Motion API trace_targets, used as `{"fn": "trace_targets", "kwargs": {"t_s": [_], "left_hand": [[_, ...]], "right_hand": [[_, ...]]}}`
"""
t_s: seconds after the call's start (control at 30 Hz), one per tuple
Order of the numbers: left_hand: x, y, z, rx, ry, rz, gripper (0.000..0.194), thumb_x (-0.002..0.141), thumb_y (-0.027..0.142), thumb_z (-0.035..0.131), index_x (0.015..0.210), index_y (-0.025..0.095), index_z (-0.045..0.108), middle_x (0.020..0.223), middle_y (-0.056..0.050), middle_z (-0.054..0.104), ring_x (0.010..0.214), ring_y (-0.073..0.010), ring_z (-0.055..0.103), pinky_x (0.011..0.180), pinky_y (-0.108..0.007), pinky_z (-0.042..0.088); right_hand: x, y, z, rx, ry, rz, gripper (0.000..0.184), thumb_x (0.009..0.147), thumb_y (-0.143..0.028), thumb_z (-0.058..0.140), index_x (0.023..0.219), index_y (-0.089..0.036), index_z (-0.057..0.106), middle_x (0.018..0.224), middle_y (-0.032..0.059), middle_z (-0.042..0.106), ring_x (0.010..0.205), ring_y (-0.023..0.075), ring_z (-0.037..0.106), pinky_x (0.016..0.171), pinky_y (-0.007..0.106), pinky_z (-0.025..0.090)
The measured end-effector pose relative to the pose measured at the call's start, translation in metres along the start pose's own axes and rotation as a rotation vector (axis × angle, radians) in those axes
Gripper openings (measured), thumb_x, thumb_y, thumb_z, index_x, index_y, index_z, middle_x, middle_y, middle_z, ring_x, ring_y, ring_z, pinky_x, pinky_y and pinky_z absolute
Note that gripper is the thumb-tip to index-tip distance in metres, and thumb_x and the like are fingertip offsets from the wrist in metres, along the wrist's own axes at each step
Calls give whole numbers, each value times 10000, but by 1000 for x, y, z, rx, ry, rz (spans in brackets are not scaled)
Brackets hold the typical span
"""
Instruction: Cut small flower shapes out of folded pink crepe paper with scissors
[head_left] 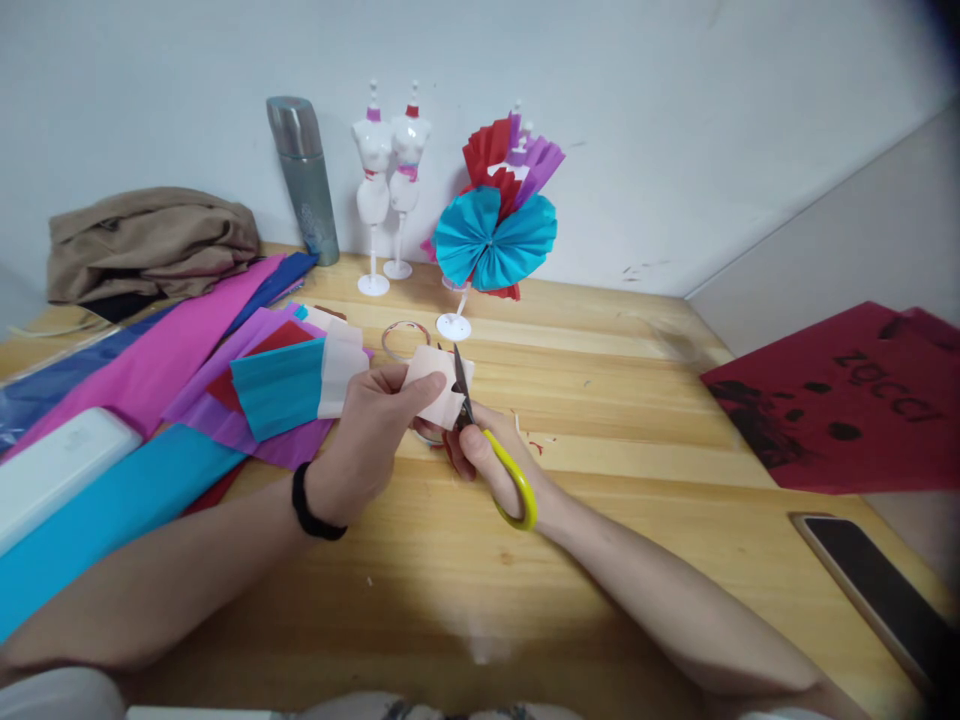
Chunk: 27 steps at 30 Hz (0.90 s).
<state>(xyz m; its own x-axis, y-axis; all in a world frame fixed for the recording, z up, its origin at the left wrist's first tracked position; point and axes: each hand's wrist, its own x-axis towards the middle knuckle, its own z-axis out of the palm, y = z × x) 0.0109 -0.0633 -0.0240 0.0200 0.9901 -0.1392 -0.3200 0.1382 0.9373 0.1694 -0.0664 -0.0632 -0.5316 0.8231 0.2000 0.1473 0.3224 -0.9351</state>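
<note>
My left hand (375, 420), with a black band at the wrist, pinches a small pale pink piece of paper (433, 385) between thumb and fingers. Yellow-handled scissors (511, 480) are in my right hand (491, 455), thumb through one loop. Their dark blades are parted at the right edge of the paper, where a notch shows. Beyond the hands stands a mini mannequin dressed in a blue, red and purple pleated paper outfit (495, 240). Two barer white mannequins (373, 170) stand left of it. A ring of tape (405, 340) lies just behind my left hand.
Folded blue paper (277, 390) and pink paper (195, 330) are piled at left, with a white box-like object (67, 465). A flask (304, 180) and brown cloth (150, 240) stand behind. At right are a red bag (847, 400) and a phone (862, 580). Paper scraps (536, 448) dot the table.
</note>
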Motion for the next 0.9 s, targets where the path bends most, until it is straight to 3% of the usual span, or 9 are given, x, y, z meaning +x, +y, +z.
{"fn": "trace_targets", "kwargs": {"t_s": [0.17, 0.6, 0.9], "left_hand": [[3, 0, -3, 28, -16, 3, 252, 669, 325, 785, 556, 124, 683, 538, -32, 636, 479, -95, 520, 474, -213, 400], [5, 11, -3, 85, -31, 15, 216, 643, 304, 797, 564, 119, 716, 569, -59, 690, 496, -102, 539, 482, -210, 398], [8, 12, -7, 109, -60, 29, 211, 641, 312, 810, 602, 122, 727, 575, -34, 687, 508, -99, 553, 476, -199, 410]], "right_hand": [[2, -2, -4, -22, -4, -16, 562, 946, -698, 346, 781, -196, 538, 620, -6, 493, 584, 154, 481, 579, 294, 423], [5, -4, -16, 9, -69, 2, 583, 925, -707, 398, 896, -168, 619, 627, -14, 467, 586, 138, 453, 561, 269, 398], [5, -13, -24, -12, -105, 25, 585, 920, -715, 410, 863, -165, 601, 596, -26, 436, 573, 128, 429, 532, 254, 341]]}}
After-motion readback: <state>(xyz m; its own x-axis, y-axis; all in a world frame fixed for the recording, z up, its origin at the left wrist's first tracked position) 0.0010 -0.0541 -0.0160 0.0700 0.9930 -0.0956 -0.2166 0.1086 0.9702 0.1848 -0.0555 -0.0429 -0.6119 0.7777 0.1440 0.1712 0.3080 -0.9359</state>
